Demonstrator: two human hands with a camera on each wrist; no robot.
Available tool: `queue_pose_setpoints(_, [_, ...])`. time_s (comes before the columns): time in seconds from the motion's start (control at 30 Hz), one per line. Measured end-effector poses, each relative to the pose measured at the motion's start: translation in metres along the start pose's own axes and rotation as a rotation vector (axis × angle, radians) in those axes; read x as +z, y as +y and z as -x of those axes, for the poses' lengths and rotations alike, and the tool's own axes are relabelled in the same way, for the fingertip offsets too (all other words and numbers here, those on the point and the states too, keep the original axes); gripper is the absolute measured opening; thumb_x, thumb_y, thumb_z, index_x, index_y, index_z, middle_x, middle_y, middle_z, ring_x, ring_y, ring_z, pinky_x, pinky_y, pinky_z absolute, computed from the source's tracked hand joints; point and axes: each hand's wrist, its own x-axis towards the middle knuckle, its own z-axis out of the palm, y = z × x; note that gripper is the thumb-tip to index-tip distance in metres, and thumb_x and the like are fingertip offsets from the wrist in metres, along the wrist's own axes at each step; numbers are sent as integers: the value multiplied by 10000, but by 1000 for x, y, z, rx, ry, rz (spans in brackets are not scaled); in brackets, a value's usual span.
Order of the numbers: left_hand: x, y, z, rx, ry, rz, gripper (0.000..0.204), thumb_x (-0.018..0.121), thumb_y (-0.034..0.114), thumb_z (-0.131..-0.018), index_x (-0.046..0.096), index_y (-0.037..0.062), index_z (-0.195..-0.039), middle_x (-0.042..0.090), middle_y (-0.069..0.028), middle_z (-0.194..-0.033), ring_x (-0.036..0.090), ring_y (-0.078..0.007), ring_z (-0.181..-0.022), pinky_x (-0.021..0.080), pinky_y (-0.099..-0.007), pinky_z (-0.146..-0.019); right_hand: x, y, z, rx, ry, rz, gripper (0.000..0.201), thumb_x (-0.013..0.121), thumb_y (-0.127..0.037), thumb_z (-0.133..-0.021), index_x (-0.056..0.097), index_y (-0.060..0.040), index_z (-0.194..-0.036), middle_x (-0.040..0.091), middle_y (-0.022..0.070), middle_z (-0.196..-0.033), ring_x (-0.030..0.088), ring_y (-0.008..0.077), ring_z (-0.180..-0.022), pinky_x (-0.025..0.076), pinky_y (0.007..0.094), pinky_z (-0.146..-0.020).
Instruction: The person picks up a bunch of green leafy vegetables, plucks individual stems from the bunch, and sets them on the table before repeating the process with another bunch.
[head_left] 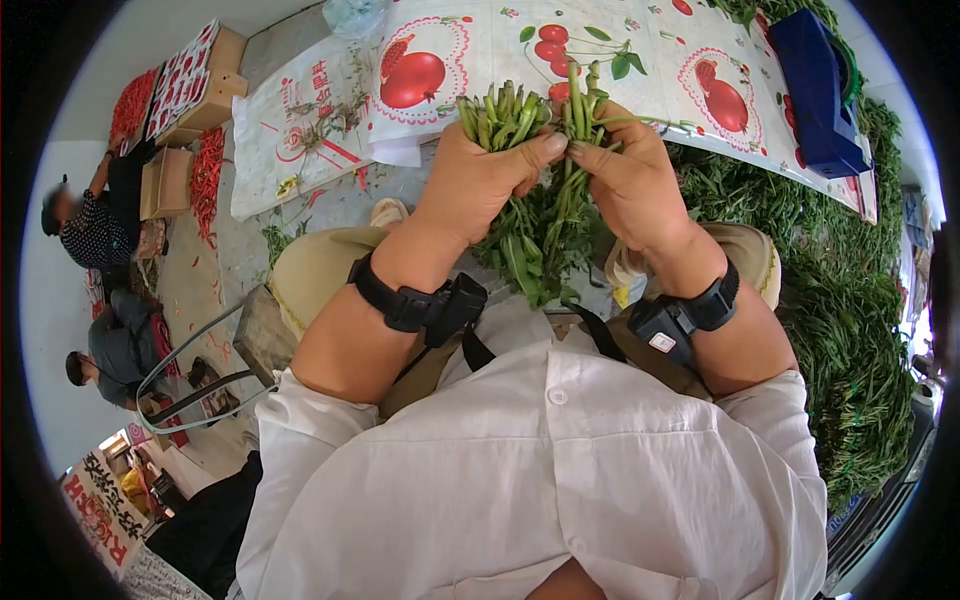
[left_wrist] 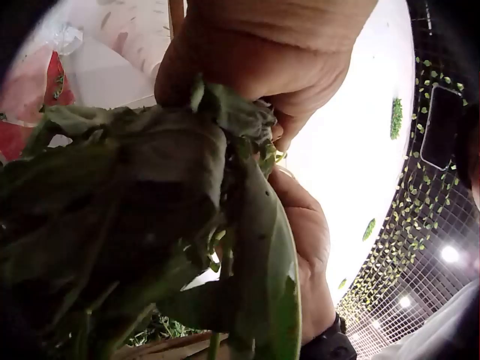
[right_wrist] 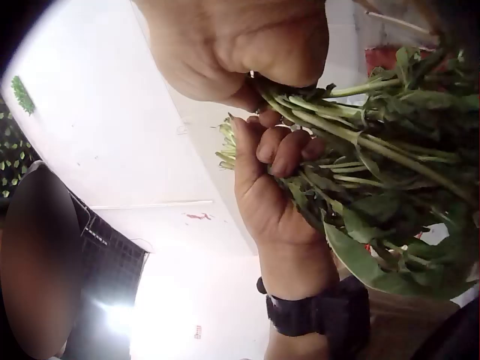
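Note:
My left hand [head_left: 468,182] grips a bunch of leafy green stems [head_left: 503,115], their cut ends standing up above the fist and the leaves [head_left: 525,250] hanging below it. Close beside it, my right hand [head_left: 638,178] pinches a few more stems [head_left: 580,100] between thumb and fingers. Both thumbs nearly meet in the head view. From the right wrist, long pale-green stems [right_wrist: 352,135] run out of the right hand, while the left hand's fingers [right_wrist: 281,150] curl round the bunch. Dark leaves [left_wrist: 112,202] cover much of the left wrist view.
A table with a fruit-patterned cover [head_left: 480,40] lies ahead, bearing a blue tape dispenser [head_left: 815,95] at the right. Heaps of leafy greens [head_left: 850,350] fill the right side. Two people sit at far left near red chillies [head_left: 207,175] and cardboard boxes [head_left: 167,185]. A metal-framed stool [head_left: 265,335] stands left.

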Motion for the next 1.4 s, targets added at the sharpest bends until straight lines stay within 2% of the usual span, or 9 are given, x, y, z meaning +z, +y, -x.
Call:
queue_pose_setpoints(0.2, [3,-3,0,58,112,-66,154,693,143,-776,609,18,-807,508,38,-600,417,-52,-495,327,-207,-434,1,-3,2,-62,16,279,307,557,21,-794,538,52,-1099,599,77,-990,543,118,-878,440,252,-783])
queue_pose_setpoints(0.4, [2,-3,-1,75,154,-132,136,691,128,-774,610,18,-782,522,38,-597,419,-46,-492,330,-210,-436,6,-7,7,-30,76,307,306,591,45,-796,539,59,-1097,604,84,-996,545,115,-900,448,234,-788])
queue_pose_setpoints(0.6, [-2,7,0,94,186,-56,122,669,112,-781,583,25,-781,516,7,-594,438,-81,-492,336,-224,-443,-4,-4,-1,-150,29,443,298,532,18,-847,502,53,-1141,607,87,-960,577,116,-825,465,241,-770])
queue_pose_setpoints(0.7, [-9,15,-1,91,192,-32,152,657,130,-782,535,39,-780,487,-16,-594,434,-116,-485,346,-251,-462,0,-13,0,-98,99,237,296,492,4,-872,474,43,-1165,610,76,-894,585,117,-774,476,252,-745])
queue_pose_setpoints(0.73, [-14,15,-3,95,173,-20,158,658,134,-781,531,40,-782,481,-17,-593,429,-120,-482,347,-257,-465,-2,-10,-1,-70,145,175,278,479,-11,-883,456,38,-1155,606,74,-855,573,116,-725,475,249,-669])
queue_pose_setpoints(0.83, [-20,20,-2,105,206,0,157,660,132,-778,537,36,-796,469,-17,-587,423,-125,-486,348,-267,-478,-13,-10,-7,-184,133,275,241,482,-35,-889,459,34,-1119,601,83,-844,547,116,-664,452,231,-589])
queue_pose_setpoints(1.0, [-32,25,-5,176,333,6,140,664,105,-777,560,23,-821,487,-20,-584,427,-122,-484,351,-267,-474,-14,-25,-5,-137,210,-13,312,525,-53,-870,421,28,-1153,496,16,-679,423,70,-510,344,211,-467])
queue_pose_setpoints(1.23, [-40,33,-5,249,327,-155,117,663,96,-781,569,29,-802,485,3,-587,418,-91,-488,330,-244,-449,-11,-34,-2,-47,169,109,288,611,-18,-793,531,26,-1067,523,19,-710,423,61,-519,325,196,-462])
queue_pose_setpoints(1.4, [-24,24,-1,155,240,-109,123,659,108,-786,562,33,-791,488,6,-593,417,-88,-491,332,-238,-458,-3,-25,-3,99,59,54,189,624,-45,-789,619,7,-971,558,5,-716,424,55,-526,334,190,-473])
